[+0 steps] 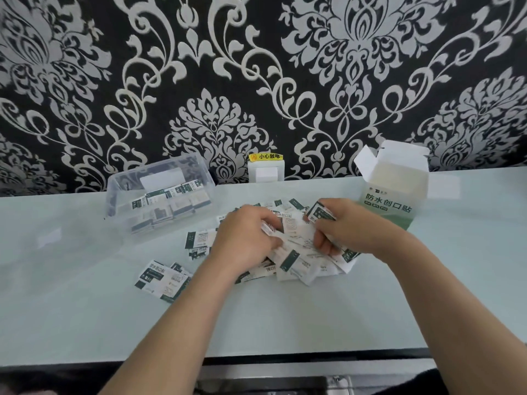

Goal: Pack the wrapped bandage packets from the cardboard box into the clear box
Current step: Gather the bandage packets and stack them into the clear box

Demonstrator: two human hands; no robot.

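A loose pile of white-and-green wrapped bandage packets [302, 263] lies on the pale table in the middle. My left hand [242, 240] sits on the pile's left side with fingers curled round a few packets. My right hand [342, 226] pinches a small stack of packets [320, 213] at the pile's upper right. The clear box [159, 195] stands at the back left, lid off, with several packets stacked inside. The cardboard box [396, 195], white and green with open top flaps, stands at the back right.
A few stray packets [162, 277] lie left of the pile near my left forearm. A white wall socket [265, 172] with a yellow label sits at the table's back edge against patterned wallpaper. The table's front edge [285, 354] runs below my arms.
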